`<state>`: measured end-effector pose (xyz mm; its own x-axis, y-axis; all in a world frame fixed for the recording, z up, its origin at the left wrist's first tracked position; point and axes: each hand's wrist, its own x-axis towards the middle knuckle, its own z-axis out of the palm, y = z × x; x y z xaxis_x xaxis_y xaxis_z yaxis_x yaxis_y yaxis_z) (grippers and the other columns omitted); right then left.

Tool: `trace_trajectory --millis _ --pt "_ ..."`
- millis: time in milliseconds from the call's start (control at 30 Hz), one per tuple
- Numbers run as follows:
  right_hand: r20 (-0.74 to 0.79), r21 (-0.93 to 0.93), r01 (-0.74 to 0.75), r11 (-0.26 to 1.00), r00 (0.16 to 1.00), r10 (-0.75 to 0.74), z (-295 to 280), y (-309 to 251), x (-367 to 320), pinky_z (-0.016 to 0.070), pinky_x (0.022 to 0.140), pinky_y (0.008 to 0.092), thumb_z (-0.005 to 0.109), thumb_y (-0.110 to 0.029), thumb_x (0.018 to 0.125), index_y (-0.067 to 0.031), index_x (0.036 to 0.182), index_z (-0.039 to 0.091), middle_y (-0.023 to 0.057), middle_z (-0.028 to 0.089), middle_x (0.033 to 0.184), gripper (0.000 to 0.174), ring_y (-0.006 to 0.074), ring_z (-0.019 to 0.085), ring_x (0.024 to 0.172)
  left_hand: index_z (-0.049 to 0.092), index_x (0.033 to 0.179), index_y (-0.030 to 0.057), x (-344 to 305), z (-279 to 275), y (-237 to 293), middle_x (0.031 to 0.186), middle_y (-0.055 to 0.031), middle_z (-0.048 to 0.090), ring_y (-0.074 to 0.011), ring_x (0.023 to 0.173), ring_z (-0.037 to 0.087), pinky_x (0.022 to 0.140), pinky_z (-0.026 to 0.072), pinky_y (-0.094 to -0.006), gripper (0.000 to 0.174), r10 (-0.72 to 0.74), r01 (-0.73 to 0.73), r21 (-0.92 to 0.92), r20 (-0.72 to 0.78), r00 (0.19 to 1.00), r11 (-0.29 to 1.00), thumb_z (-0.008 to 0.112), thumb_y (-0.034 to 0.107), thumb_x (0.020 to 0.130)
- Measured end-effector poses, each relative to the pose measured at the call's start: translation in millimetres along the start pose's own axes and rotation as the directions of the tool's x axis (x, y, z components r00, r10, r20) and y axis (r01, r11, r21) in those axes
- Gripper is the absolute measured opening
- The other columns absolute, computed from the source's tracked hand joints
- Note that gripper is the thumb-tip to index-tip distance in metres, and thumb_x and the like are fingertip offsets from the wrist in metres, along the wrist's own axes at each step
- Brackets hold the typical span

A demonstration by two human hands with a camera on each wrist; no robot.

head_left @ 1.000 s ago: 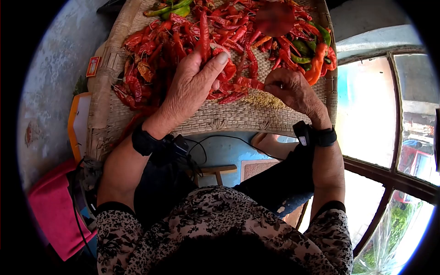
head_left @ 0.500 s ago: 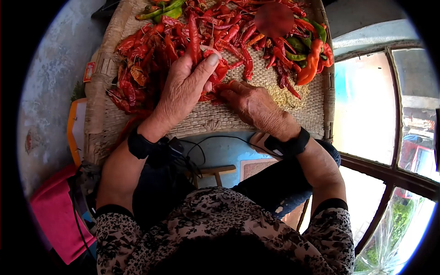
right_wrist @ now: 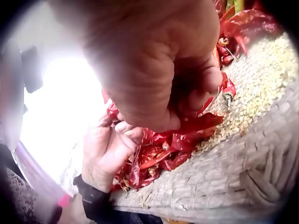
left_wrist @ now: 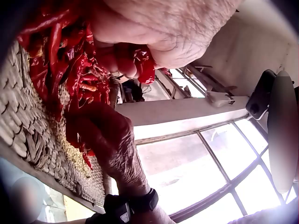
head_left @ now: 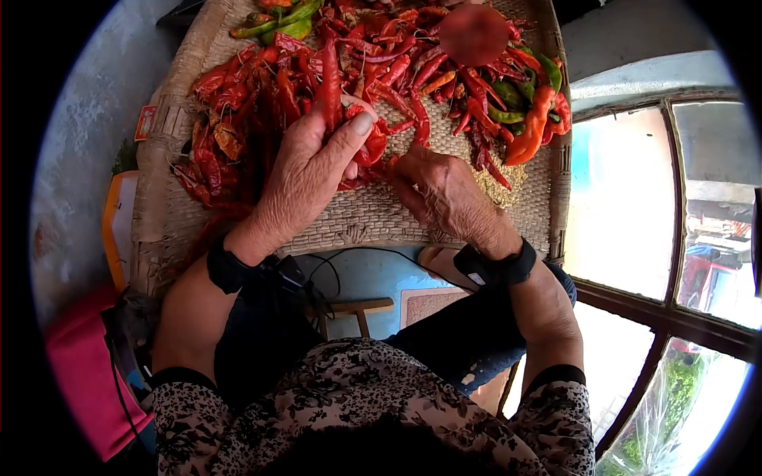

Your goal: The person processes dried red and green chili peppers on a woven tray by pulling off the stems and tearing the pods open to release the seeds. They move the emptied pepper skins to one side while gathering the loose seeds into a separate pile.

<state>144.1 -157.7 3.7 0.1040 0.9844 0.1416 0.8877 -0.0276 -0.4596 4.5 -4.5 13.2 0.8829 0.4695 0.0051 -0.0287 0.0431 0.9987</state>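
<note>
My left hand (head_left: 309, 170) grips several red chili peppers, with one long chili (head_left: 330, 83) standing up past the thumb and a crumpled red one (head_left: 370, 136) beside the fingers. To its right, my right hand (head_left: 444, 186) is low over the basket with its fingers curled. In the right wrist view a flattened piece of red chili (right_wrist: 203, 123) extends from between its thumb and fingertips. Beneath and beside the hands lies a heap of red chilies (head_left: 238, 127), some wrinkled. Pale yellow seeds (head_left: 508, 189) are scattered at the right hand's outer side.
A woven basket tray (head_left: 333, 226) carries everything. Green peppers (head_left: 290, 28) lie at its far left, and an orange-red pepper (head_left: 530, 131) with more green ones at the right. A window (head_left: 615, 198) stands on the right, a wall (head_left: 75, 159) on the left.
My right hand has moved left from over the seeds, carrying a red chili to the pile beside my left hand, then shifted slightly. My left hand keeps its hold on its chilies.
</note>
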Motion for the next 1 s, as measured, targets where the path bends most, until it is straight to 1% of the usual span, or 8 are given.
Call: trace_trajectory --millis 100,167,267,333,433,500,767,1000 --pt "-0.033 0.327 -0.149 0.933 0.985 0.169 -21.1 21.4 -2.3 0.0482 0.055 0.0291 0.063 -0.017 0.087 0.0001 0.089 0.061 0.0068 0.06 0.082 0.017 0.014 0.057 0.061 0.056 0.106 0.0077 1.1 1.7 3.3 0.077 0.0028 0.048 -0.0024 0.063 0.044 0.054 0.0418 -0.0184 0.027 -0.001 0.0 -0.023 -0.016 1.0 1.0 0.05 0.033 0.098" --pt "-0.015 0.681 -0.373 0.63 0.853 0.522 -44.0 35.0 -1.6 0.0436 0.053 0.0232 0.059 -0.021 0.092 -0.003 0.104 0.062 0.0024 0.06 0.071 0.022 0.0074 0.053 0.06 0.056 0.106 0.008 -0.4 1.5 3.4 0.077 0.0031 0.047 -0.0024 0.062 0.043 0.054 0.0412 -0.0181 0.027 -0.039 0.04 -0.054 0.024 0.999 0.998 0.05 0.033 0.098" --pt "-0.298 0.945 0.081 0.317 0.613 0.732 -50.8 53.4 6.3 0.0399 0.051 0.0198 0.055 -0.022 0.095 -0.0017 0.109 0.061 -0.0008 0.058 0.071 0.025 0.0055 0.049 0.058 0.056 0.104 0.0032 -0.3 1.5 -8.5 0.069 -0.0014 0.047 -0.0084 0.058 0.046 0.053 0.042 -0.0255 0.027 0.026 -0.037 0.115 0.094 0.995 0.993 0.052 0.029 0.097" --pt "-0.32 0.901 -0.061 0.429 0.574 0.754 -45.3 62.5 -1.7 0.039 0.052 0.019 0.057 -0.021 0.094 -0.0001 0.112 0.059 -0.0007 0.058 0.072 0.028 0.0048 0.047 0.057 0.054 0.099 -0.003 -0.7 5.1 -15.9 0.059 -0.0089 0.048 -0.0165 0.054 0.05 0.053 0.0404 -0.0354 0.03 0.05 -0.105 0.276 0.2 0.978 0.955 0.054 0.027 0.095" --pt "-0.206 0.628 -0.325 0.707 0.807 0.553 -33.0 44.5 -2.7 0.0438 0.054 0.0232 0.058 -0.016 0.093 0.0016 0.107 0.061 0.0023 0.06 0.076 0.023 0.009 0.054 0.062 0.053 0.101 -0.0046 -1.0 11.7 -20.8 0.061 -0.0126 0.055 -0.0245 0.052 0.057 0.052 0.0425 -0.0389 0.03 0.06 -0.158 0.302 0.309 0.949 0.94 0.053 0.025 0.095" --pt "-0.274 0.302 -0.178 0.937 0.925 0.264 -25.8 34.5 5.2 0.0474 0.058 0.0276 0.06 -0.013 0.091 0.0013 0.102 0.063 0.0064 0.062 0.083 0.018 0.0129 0.059 0.069 0.053 0.1 -0.0046 -1.2 10.4 -17.7 0.061 -0.0135 0.057 -0.0266 0.053 0.059 0.051 0.0439 -0.0392 0.027 0.086 -0.242 0.393 0.376 0.923 0.887 0.053 0.022 0.094" --pt "0.08 -0.17 0.004 0.985 0.997 0.01 -40.2 27.1 53.1 0.0509 0.069 0.0383 0.064 -0.011 0.085 -0.0018 0.099 0.066 0.0157 0.064 0.093 0.017 0.0314 0.064 0.084 0.055 0.093 -0.0028 -6.8 10.6 -34.5 0.066 -0.015 0.062 -0.0271 0.058 0.064 0.05 0.0492 -0.0382 0.017 0.194 -0.579 0.694 0.555 0.809 0.427 0.057 0.007 0.08" --pt "-0.141 -0.464 -0.036 0.885 0.989 -0.033 -17.1 64.4 157.4 0.0451 0.088 0.045 0.057 -0.024 0.091 -0.0085 0.12 0.057 0.0165 0.057 0.117 0.033 0.0343 0.054 0.109 0.056 0.092 0.0019 -17.6 9.9 -44.9 0.069 -0.0099 0.059 -0.0231 0.06 0.062 0.051 0.0468 -0.0367 0.014 0.335 -0.656 0.732 0.581 0.741 0.183 0.055 0.01 0.08"
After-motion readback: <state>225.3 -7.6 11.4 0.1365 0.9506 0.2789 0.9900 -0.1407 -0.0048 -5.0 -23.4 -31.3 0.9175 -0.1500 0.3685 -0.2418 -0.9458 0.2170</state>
